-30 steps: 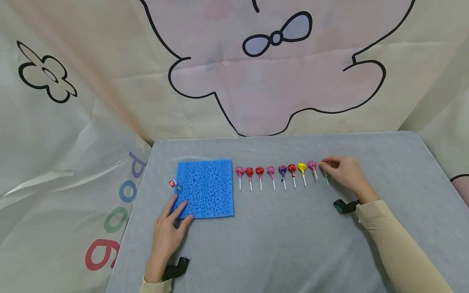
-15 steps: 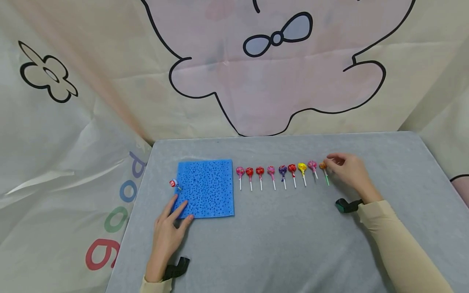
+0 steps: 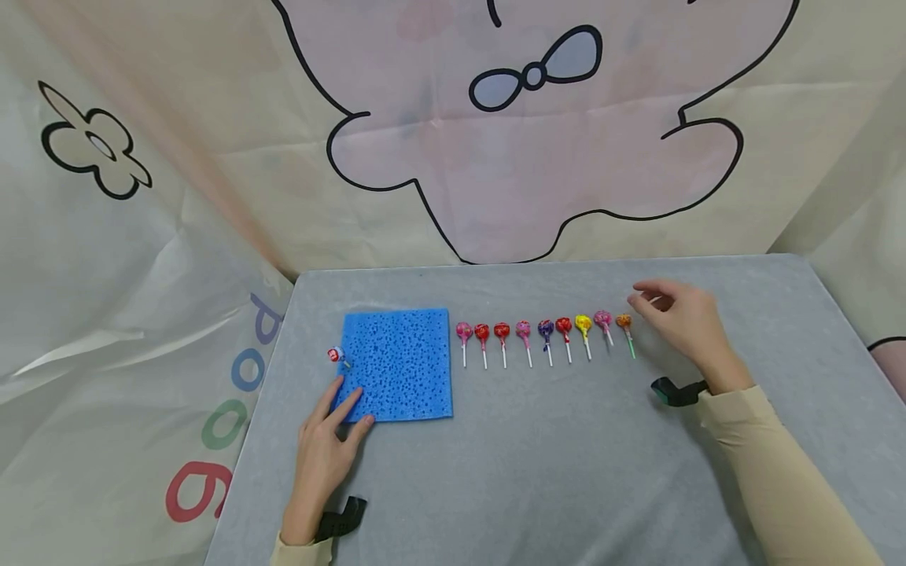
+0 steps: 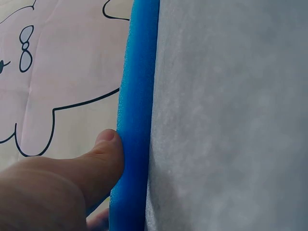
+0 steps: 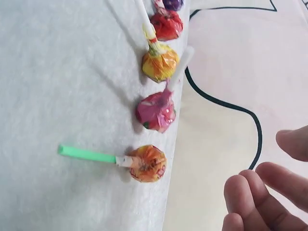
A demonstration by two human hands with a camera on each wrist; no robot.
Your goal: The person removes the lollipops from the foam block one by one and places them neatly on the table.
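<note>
My left hand rests its spread fingers on the near left corner of a square blue foam block. Its thumb touches the foam's side in the left wrist view. Beyond those fingertips, a red, white and blue wrapped lollipop sticks out at the foam's left edge. My right hand is raised with nothing between its loosely bent fingers. Left of it, an orange lollipop with a green stick lies on the table, at the right end of a row. A pink lollipop and a yellow lollipop come beside it.
The row continues toward the foam with a red lollipop, a purple lollipop and several more pink and red ones. A grey cloth covers the table. A printed curtain hangs behind its far edge.
The right hand has let go of the orange lollipop and moved up and to the right, away from it. The lollipop stays in the row. The left hand and foam have not moved.
</note>
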